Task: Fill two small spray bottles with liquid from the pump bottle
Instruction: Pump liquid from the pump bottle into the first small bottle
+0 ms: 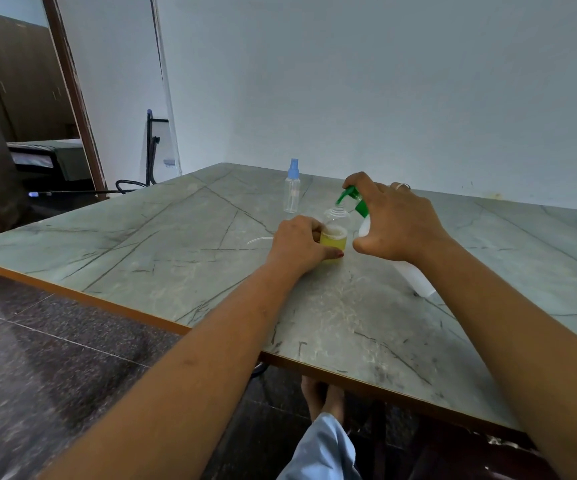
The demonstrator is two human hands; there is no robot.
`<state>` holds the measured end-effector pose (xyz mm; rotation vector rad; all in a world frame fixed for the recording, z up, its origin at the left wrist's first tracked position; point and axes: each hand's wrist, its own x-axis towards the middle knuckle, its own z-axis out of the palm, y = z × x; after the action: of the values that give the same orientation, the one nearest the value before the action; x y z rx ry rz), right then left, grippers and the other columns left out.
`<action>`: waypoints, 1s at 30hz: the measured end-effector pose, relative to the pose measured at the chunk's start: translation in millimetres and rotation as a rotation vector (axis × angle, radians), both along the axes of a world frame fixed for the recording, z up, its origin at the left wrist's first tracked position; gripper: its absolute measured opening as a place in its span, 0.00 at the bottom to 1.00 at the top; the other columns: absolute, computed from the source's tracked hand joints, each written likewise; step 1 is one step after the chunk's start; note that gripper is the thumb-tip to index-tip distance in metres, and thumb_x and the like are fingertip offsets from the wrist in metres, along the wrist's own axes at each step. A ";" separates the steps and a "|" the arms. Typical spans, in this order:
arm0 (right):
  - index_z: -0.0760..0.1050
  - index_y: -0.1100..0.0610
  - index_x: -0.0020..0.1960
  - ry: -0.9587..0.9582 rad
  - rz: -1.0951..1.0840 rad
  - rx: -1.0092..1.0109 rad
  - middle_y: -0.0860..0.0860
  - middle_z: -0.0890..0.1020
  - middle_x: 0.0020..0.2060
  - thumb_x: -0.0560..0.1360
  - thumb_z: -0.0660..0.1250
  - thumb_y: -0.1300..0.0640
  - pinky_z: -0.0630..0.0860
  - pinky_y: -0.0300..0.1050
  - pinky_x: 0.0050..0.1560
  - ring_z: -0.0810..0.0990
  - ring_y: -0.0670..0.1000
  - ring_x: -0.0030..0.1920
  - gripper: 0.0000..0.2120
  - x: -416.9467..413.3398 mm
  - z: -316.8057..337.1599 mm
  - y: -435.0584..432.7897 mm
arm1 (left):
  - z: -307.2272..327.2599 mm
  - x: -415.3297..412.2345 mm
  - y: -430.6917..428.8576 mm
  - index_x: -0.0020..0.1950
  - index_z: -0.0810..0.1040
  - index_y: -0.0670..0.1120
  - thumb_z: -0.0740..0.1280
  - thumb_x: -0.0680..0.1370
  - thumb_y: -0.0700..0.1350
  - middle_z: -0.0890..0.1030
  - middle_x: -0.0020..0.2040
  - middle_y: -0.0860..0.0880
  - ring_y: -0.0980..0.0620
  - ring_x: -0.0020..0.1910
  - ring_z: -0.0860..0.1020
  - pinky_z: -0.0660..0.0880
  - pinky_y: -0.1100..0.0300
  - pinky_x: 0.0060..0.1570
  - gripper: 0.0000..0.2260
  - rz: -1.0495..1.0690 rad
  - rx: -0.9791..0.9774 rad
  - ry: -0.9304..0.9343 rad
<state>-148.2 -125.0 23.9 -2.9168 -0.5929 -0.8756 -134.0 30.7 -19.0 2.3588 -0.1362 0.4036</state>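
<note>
At table [176,237] | pump bottle [415,275] leaning left | spout [344,195] down at open spray bottle [335,233]

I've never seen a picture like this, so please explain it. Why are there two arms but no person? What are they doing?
The camera sits on the person's head and looks down, so you see their arms as they do. There is no robot. The left hand grips a small open bottle on the table, partly filled with yellow liquid. The right hand curls over the green top of a tilted white pump bottle, whose spout points at the small bottle's mouth. Farther back stands a second small bottle with a blue spray cap. A thin clear tube lies nearby.
</note>
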 end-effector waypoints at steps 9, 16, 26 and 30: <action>0.57 0.46 0.69 0.024 0.006 -0.004 0.51 0.77 0.57 0.65 0.72 0.48 0.68 0.43 0.40 0.71 0.53 0.47 0.38 1.0 0.8 1.6 | 0.8 -1.7 0.7 0.63 0.76 0.43 0.75 0.68 0.51 0.81 0.57 0.46 0.51 0.53 0.79 0.74 0.59 0.57 0.26 -0.010 -0.018 0.003; 0.57 0.43 0.69 0.047 0.032 0.043 0.49 0.77 0.57 0.64 0.72 0.49 0.70 0.43 0.41 0.74 0.55 0.49 0.38 0.5 0.9 -2.6 | 0.2 -1.5 0.7 0.63 0.76 0.43 0.76 0.68 0.52 0.81 0.56 0.47 0.52 0.53 0.79 0.73 0.61 0.56 0.26 -0.006 -0.014 -0.006; 0.58 0.45 0.68 0.059 0.050 0.067 0.49 0.77 0.56 0.64 0.72 0.48 0.70 0.44 0.41 0.74 0.54 0.50 0.37 3.2 0.9 0.4 | 0.7 -2.9 1.4 0.63 0.76 0.42 0.75 0.68 0.51 0.81 0.56 0.46 0.51 0.53 0.79 0.73 0.60 0.56 0.26 -0.011 -0.012 -0.012; 0.55 0.42 0.71 0.088 0.053 0.090 0.49 0.77 0.58 0.64 0.72 0.48 0.74 0.46 0.44 0.75 0.55 0.51 0.41 2.5 -0.4 -3.5 | 0.6 -2.5 0.5 0.63 0.76 0.43 0.75 0.68 0.52 0.81 0.57 0.46 0.50 0.53 0.79 0.74 0.59 0.57 0.26 -0.002 -0.008 -0.009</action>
<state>-145.8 -128.5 23.4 -2.8279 -0.6054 -0.7433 -136.6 31.2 -18.4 2.3495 -0.1412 0.4134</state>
